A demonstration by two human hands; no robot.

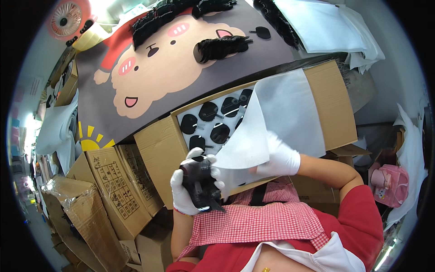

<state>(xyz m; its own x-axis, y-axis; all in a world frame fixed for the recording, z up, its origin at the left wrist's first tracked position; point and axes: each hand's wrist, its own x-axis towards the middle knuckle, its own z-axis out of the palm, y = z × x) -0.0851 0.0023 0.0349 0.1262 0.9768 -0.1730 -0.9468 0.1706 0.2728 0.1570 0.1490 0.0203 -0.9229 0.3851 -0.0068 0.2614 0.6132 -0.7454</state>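
My left hand (186, 192), in a white glove, is closed around a stack of glossy black lens-shaped pieces (199, 181) at the near left edge of an open cardboard box (333, 97). Inside the box, similar dark pieces with short stems (219, 133) lie spaced apart on a white layer. A thin white sheet (290, 109) covers the box's right part, its near left corner folded over. At that fold my right hand (282, 156), also gloved, grips the sheet; its fingers are partly hidden and blurred.
Behind the box, a table with a cartoon-printed mat (167, 77) bears rows of stacked black pieces (222, 48). White sheets (321, 27) lie at the far right, a pink fan (65, 20) at the far left. Cardboard cartons (120, 186) stand on the left, a pink bag (392, 183) on the right.
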